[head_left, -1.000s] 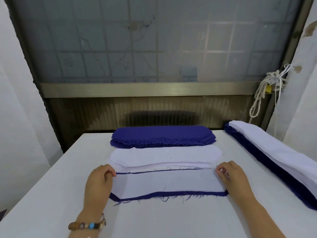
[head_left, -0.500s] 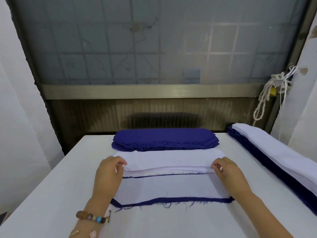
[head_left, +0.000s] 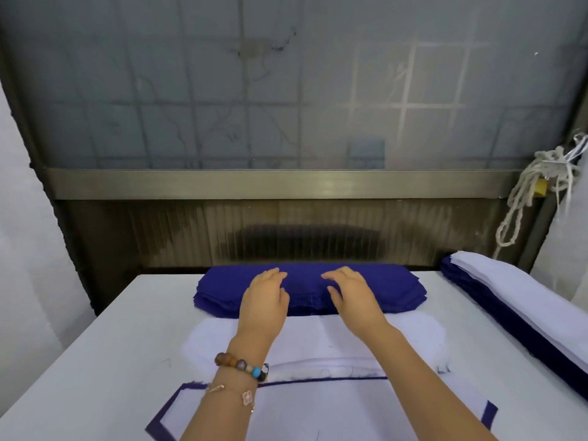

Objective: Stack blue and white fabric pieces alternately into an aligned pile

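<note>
A pile of blue fabric pieces [head_left: 381, 288] lies at the far middle of the white table [head_left: 95, 361]. In front of it sits a pile of white pieces [head_left: 318, 345]. Nearest me lies the alternating pile [head_left: 318, 409], white on top with a blue edge showing around it. My left hand [head_left: 264, 300] and my right hand [head_left: 353, 297] reach side by side over the blue pile, fingers loosely extended above its top piece. Neither hand holds anything. Whether the fingertips touch the blue cloth is unclear.
A long finished stack of blue and white layers [head_left: 525, 313] runs along the table's right side. A frosted window with a metal sill [head_left: 286, 183] stands behind the table. A knotted white rope [head_left: 534, 192] hangs at the right.
Both hands left the ends of the white pile and moved forward and inward over the blue pile. The camera has moved forward and tilted down.
</note>
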A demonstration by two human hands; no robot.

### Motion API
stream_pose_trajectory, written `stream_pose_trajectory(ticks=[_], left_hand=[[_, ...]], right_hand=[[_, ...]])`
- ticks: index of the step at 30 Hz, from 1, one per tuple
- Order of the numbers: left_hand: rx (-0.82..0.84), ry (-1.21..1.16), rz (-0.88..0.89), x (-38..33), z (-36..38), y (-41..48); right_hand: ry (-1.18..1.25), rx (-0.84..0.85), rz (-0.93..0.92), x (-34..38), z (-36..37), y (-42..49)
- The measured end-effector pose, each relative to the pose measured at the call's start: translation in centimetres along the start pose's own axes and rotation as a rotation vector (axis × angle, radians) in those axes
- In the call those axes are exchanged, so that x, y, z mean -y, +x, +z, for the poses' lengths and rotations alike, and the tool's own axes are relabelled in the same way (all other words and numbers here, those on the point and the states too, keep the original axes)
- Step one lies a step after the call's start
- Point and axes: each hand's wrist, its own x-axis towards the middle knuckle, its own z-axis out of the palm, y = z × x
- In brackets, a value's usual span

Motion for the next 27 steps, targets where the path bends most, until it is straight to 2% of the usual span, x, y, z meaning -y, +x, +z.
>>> stream_pose_trajectory(ticks=[3,10,17,20,27], left_hand=[[0.006,0.065,-0.040,0.3,1.0,1.0],[-0.083,0.151,-0.123,1.3,2.6,3.3],[-0.021,0.390,-0.134,2.4,4.1,4.2],[0.052,0.351,-0.138,2.8,4.1,4.5],[0.048,0.330,-0.125,2.7,3.3,4.3]], right_hand=[[-0.040,0.048,0.032,-0.1,1.6,1.5],[-0.043,-0.029,0.131,-1.0,3.1,3.9],[-0.225,0.058,0.188,-0.9,3.6,4.7],[-0.231,0.057,0.176,-1.0,3.7,4.7],[-0.253,0.067,0.166,-1.0,3.7,4.5]])
